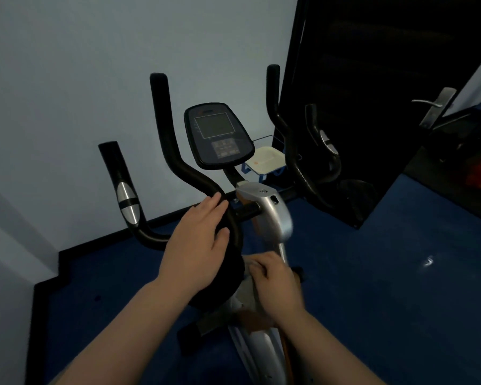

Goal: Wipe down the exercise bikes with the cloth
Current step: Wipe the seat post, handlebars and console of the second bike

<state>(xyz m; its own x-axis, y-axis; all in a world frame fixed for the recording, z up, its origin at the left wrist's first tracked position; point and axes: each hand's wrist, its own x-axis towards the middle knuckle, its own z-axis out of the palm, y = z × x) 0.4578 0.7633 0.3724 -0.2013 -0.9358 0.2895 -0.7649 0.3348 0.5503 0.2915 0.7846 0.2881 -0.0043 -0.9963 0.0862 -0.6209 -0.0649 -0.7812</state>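
L hand on handlebar, R hand bunching cloth at the bike's post

Cloth (252,287) looks soft, light, floppy; best held bunched in the palm, as R hand (275,282) does now, grip curled tight round it against the silver post (278,218). L hand (199,240) lies on the black handlebar (175,159) w/ fingers straight, grip wide, holding nothing. Bike (220,134) is heavy, stiff, stays put; foam bars prob. grippy. Its long axis runs away from the person, screen end toward the wall, bars rising up

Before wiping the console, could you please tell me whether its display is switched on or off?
It looks off: the console screen is a uniformly dark grey square with no lit digits or glow visible, though the room is dim.
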